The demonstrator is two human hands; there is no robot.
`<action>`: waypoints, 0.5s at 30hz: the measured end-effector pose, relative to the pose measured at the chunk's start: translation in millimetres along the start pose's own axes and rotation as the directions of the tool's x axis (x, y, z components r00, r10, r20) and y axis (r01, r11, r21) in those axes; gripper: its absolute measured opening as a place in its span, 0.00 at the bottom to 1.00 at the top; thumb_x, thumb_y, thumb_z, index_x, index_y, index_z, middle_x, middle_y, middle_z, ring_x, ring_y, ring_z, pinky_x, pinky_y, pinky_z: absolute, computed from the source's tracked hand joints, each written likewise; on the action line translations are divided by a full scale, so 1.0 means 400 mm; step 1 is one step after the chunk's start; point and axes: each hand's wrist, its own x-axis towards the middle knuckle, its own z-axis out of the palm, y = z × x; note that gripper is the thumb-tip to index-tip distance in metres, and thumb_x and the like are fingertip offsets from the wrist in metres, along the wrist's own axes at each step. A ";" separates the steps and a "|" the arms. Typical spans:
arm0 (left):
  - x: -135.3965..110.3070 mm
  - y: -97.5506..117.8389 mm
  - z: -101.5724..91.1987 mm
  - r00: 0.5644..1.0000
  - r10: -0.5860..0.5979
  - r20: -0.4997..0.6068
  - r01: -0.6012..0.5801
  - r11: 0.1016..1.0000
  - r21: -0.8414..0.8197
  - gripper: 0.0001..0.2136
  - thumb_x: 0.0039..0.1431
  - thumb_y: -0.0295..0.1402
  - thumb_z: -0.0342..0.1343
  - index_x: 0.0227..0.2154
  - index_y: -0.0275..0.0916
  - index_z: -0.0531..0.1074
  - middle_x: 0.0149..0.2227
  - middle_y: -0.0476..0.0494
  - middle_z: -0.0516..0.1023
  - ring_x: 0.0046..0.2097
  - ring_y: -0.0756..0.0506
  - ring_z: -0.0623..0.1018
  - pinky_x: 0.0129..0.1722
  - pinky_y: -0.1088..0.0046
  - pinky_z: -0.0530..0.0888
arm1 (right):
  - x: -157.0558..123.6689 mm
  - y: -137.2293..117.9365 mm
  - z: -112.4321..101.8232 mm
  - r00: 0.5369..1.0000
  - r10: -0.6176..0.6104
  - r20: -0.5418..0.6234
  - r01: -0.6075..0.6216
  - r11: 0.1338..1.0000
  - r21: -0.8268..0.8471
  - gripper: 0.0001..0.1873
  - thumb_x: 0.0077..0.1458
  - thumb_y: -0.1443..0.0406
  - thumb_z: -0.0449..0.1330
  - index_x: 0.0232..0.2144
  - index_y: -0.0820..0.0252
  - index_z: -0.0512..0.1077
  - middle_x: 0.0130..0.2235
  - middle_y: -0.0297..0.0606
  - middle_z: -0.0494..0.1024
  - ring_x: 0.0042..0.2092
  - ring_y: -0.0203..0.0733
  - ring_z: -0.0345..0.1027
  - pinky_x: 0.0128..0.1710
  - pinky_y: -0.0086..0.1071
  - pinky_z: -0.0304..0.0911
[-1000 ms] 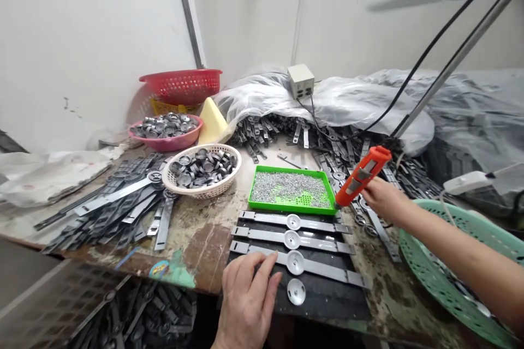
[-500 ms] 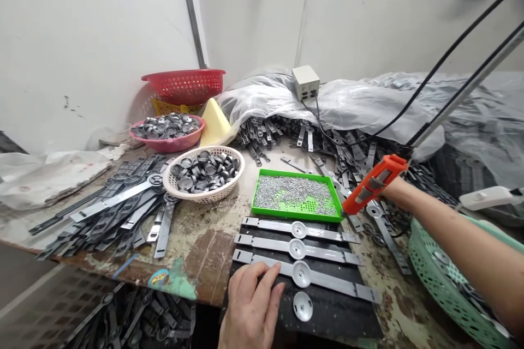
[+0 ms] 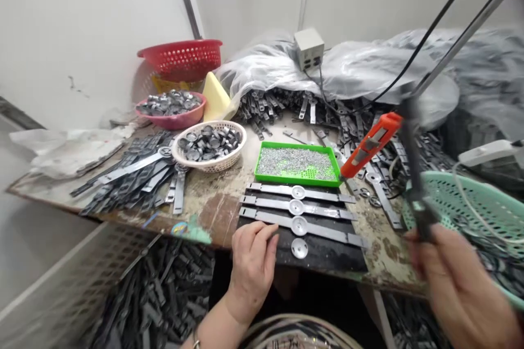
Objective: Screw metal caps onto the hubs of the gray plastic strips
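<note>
Gripping a blurred dark strip by its lower end in a closed right hand, by the green basket. Holding the left hand half-curled by the nearest grey strap; cannot tell if pinching anything. Keep the strip clear of the orange tool; avoid nudging the strap.

Red basket near back left corner of surface, yellow wedge just beside it. Beige box on plastic sheeting, back edge. White sheet near left edge, round sticker at front edge.
</note>
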 end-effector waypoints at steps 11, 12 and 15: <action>-0.074 0.059 -0.044 0.999 0.032 0.004 -0.032 0.999 0.018 0.07 0.61 0.24 0.53 0.41 0.39 0.70 0.34 0.45 0.70 0.37 0.46 0.70 0.41 0.65 0.68 | -0.040 -0.001 0.174 0.779 -0.486 0.397 0.540 0.841 -0.028 0.23 0.60 0.72 0.51 0.54 0.46 0.66 0.41 0.40 0.72 0.41 0.43 0.66 0.41 0.40 0.61; -0.072 0.059 -0.043 0.999 0.037 0.023 -0.038 0.999 0.029 0.08 0.61 0.25 0.53 0.42 0.39 0.70 0.35 0.45 0.70 0.38 0.46 0.70 0.41 0.65 0.67 | -0.040 0.002 0.176 0.778 -0.490 0.394 0.552 0.832 -0.055 0.23 0.60 0.72 0.51 0.53 0.45 0.67 0.41 0.40 0.72 0.42 0.43 0.66 0.41 0.40 0.60; -0.063 0.059 -0.038 0.993 0.059 0.101 -0.067 0.995 0.069 0.12 0.62 0.27 0.52 0.47 0.40 0.71 0.35 0.45 0.70 0.38 0.46 0.70 0.42 0.65 0.66 | -0.043 0.001 0.179 0.781 -0.490 0.388 0.566 0.818 -0.105 0.23 0.59 0.72 0.51 0.52 0.45 0.69 0.41 0.40 0.73 0.42 0.43 0.67 0.42 0.40 0.58</action>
